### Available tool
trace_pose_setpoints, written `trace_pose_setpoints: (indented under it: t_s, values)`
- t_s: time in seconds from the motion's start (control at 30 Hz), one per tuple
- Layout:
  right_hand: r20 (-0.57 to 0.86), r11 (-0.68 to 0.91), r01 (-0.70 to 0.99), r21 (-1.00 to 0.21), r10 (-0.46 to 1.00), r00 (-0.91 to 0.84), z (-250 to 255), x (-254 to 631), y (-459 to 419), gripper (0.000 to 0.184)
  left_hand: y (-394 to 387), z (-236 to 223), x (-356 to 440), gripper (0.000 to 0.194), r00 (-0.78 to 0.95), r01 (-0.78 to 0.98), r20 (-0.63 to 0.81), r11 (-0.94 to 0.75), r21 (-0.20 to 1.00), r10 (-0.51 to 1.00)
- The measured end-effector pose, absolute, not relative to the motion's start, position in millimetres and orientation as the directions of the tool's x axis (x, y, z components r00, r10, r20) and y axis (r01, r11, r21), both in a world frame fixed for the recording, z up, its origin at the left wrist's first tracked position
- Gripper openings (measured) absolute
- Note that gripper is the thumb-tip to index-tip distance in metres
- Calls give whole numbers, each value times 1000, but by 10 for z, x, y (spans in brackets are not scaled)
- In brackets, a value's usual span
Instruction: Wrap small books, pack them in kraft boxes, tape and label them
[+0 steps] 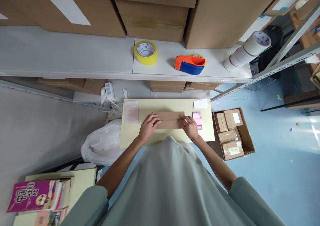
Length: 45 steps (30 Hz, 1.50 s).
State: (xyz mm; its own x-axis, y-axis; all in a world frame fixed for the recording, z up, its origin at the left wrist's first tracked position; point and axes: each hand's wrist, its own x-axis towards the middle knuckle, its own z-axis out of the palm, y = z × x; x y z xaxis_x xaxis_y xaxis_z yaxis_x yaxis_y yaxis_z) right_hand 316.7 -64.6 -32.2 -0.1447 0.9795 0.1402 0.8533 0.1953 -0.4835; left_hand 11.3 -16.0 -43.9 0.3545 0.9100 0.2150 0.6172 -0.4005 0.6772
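A small brown cardboard box (170, 124) lies on the pale yellow table (160, 104), its two top flaps meeting along a dark seam. My left hand (149, 126) grips its left end, fingers bent over the top near the seam. At the right end my right hand (189, 127) holds the box the same way, with fingertips by the seam. Just right of that hand is a phone (197, 120) with a pink lit screen. A sheet of paper (131, 112) lies to the left, and a white slip (200, 103) sits at the back right.
On the grey shelf (82, 52) ahead stand a yellow tape roll (145, 52), an orange-and-blue tape dispenser (190, 64) and stacked white rolls (246, 52). A carton of small boxes (246, 132) is on the floor at right. A white plastic bag (102, 144) lies left; books (35, 195) lie behind it.
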Motion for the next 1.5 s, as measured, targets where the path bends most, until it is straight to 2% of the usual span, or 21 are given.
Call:
trace_pose_setpoints:
  t_s: [0.37,0.57,0.7,0.9,1.1,1.3,1.5]
  values:
    - [159,118,805,-581,987,-29,-424,3092,-631,30,-155,-436,185,7,314,640,185,-352,683,931]
    - [184,117,793,-598,983,-6,-455,3077,-669,28,-161,-406,188,9,278,643,189,-329,692,942]
    - [181,97,717,-691,983,41,-463,3101,-673,28,-212,-435,219,13,190,665,196,-273,695,962]
    - [106,-21,585,-811,977,183,-449,3101,-679,31,-276,-487,295,16,96,679,187,-202,706,978]
    - [96,-39,553,-832,972,214,-423,3064,-703,32,-328,-445,394,19,26,681,187,-154,716,982]
    - [134,7,550,-835,972,192,-453,3120,-684,28,-332,-429,431,21,27,688,176,-146,711,984]
    - [95,-35,591,-806,978,187,-481,3155,-652,29,-296,-447,427,19,38,704,174,-150,695,984]
